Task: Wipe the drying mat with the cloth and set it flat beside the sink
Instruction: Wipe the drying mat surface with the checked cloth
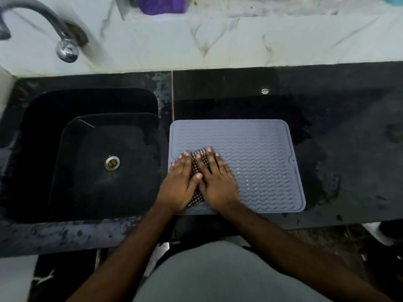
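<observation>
Head view: hands (201,182) mostly hide cloth (197,164).

Dim, bluish light, faucet (65,40) motion-blurred, glint on its tip, wide-angle bending at edges, soft focus

One mat (257,162), one cloth (198,162), one sink (91,149), two hands (182,182)

Under our left hand (182,182) and right hand (214,182) most of the checked cloth (197,168) is hidden, and far beyond them a blurred purple thing (161,4) is cut off.
</observation>
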